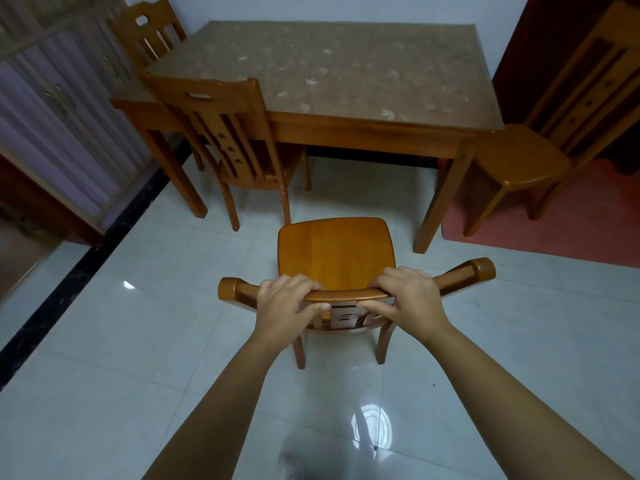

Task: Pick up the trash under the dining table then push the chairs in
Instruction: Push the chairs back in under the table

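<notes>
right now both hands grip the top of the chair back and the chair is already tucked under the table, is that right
Not quite. The left hand and the right hand do grip the top of the chair back, but the chair is not tucked in: the head view shows its seat standing short of the table, with bare floor tiles between them.

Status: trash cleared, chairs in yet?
Done, apparently: no trash visible on the floor under the table; left chair tucked in. In hand: left hand and right hand grip the back of the near chair, standing clear of the table. Left: push it in, then the right chair.
</notes>
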